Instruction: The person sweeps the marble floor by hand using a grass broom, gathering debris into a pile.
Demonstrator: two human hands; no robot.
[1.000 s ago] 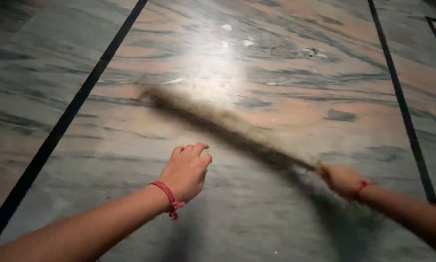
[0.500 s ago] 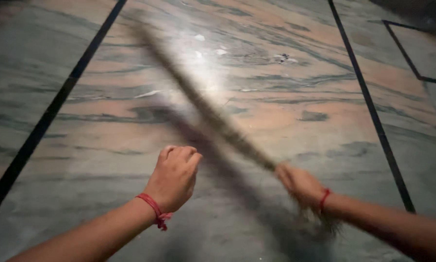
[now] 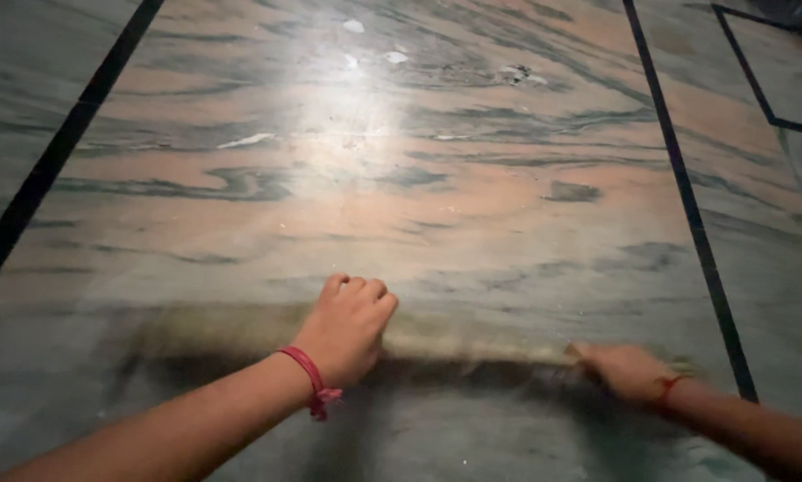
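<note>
Sweeping, mid-stroke: right hand (image 3: 628, 370), fingers closed around the grip of a grass broom (image 3: 329, 335), which lies low and blurred across the marble floor (image 3: 472, 205). Left hand (image 3: 347, 326) loosely curled, holding nothing. Pale scraps (image 3: 392, 56) (several, far side) not yet reached; most of the floor seemingly left.

Dim room; a white glare blooms on the marble floor (image 3: 526, 205) at upper centre, corners sink dark, and the broom (image 3: 454, 344) smears into motion blur.
</note>
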